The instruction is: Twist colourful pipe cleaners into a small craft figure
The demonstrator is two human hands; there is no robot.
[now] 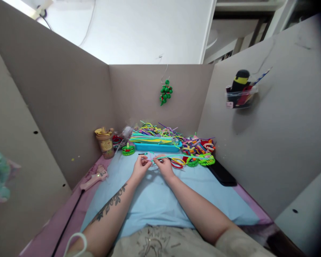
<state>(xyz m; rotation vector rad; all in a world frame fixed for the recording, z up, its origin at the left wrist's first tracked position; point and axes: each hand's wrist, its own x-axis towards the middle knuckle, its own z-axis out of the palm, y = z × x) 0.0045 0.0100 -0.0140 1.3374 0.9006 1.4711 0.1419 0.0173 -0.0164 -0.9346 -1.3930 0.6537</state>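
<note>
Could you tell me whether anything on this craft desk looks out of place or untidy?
Mostly it looks orderly. The one untidy spot is the heap of pipe cleaners, which spills over the blue tray in a tangle. Both hands, left hand and right hand, pinch a pale pipe cleaner above the blue mat.

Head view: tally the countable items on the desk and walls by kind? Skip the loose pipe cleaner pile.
Hands: 2, left hand and right hand, both pinching a pale pipe cleaner
Glue gun: 1
Blue tray: 1
Cup: 1
Hanging green ornament: 1
Wall-mounted clear bin: 1
Total: 7
</note>
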